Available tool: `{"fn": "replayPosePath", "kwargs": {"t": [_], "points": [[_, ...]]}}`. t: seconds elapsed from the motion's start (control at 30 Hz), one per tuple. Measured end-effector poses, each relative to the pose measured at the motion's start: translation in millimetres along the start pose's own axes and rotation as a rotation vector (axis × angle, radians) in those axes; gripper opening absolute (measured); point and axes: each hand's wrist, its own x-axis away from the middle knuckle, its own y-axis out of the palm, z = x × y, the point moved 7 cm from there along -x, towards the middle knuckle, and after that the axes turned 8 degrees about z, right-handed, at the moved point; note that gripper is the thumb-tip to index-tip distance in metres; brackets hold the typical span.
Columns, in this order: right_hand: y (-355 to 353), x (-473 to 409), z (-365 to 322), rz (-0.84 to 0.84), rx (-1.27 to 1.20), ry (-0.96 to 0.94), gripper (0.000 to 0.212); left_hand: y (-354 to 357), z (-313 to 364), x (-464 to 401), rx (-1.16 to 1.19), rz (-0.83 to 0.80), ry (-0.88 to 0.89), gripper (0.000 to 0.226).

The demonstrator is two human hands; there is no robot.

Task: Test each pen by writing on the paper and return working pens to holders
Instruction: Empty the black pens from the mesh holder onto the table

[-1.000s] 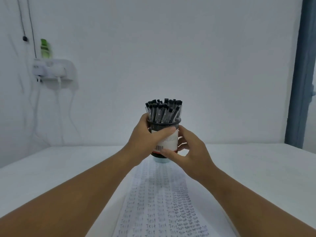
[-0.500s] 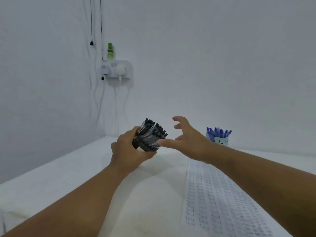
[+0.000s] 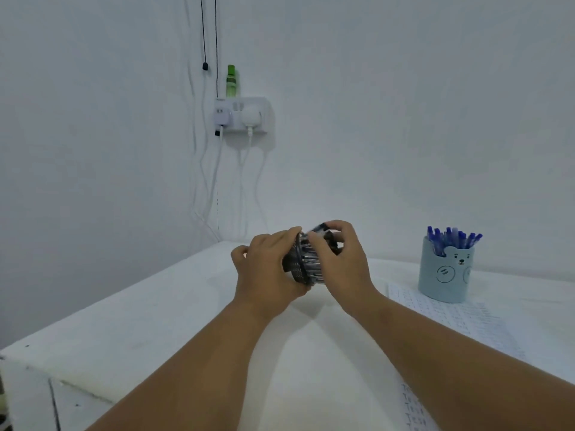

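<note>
A dark holder full of black-capped pens is tipped over to the right, above the white table. My left hand grips the holder's body. My right hand is curled round the bunch of pens at the holder's mouth, hiding most of them. A light blue bear-faced holder with blue pens stands upright at the right. It rests on the far end of a long paper covered in rows of small writing.
A white socket block with plugged chargers hangs on the back wall, a green bottle on top. Cables hang down to the table's far left corner. The table's left edge drops off at the lower left.
My left hand has tipped the black pen holder further over to the right. My right hand, open beside it before, now grips the pens. The view has turned left.
</note>
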Motion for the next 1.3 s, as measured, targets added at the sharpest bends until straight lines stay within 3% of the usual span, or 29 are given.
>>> {"fn": "replayPosePath", "kwargs": {"t": [0.17, 0.3, 0.53, 0.77, 1.03, 1.17, 1.3], "points": [[0, 0, 12, -0.044, -0.048, 0.021, 0.027, 3, 7, 0, -0.053, -0.017, 0.074, 0.087], [-3, 0, 14, 0.005, 0.0, 0.007, 0.003, 6, 7, 3, -0.086, -0.045, 0.113, 0.088], [-24, -3, 18, 0.057, 0.048, 0.066, 0.011, 3, -2, 3, -0.205, -0.03, 0.079, 0.078], [-34, 2, 32, -0.187, 0.239, 0.187, 0.013, 3, -7, 8, -0.196, -0.148, -0.003, 0.075], [-38, -13, 15, -0.437, 0.505, 0.017, 0.003, 5, -4, 9, -0.214, -0.16, 0.014, 0.082], [-28, -10, 12, -0.554, 0.617, -0.017, 0.017, 6, -2, 9, -0.223, -0.163, 0.017, 0.082], [-10, 7, 14, -0.72, 0.704, -0.016, 0.078, 7, 0, 8, -0.223, -0.169, 0.04, 0.074]]}}
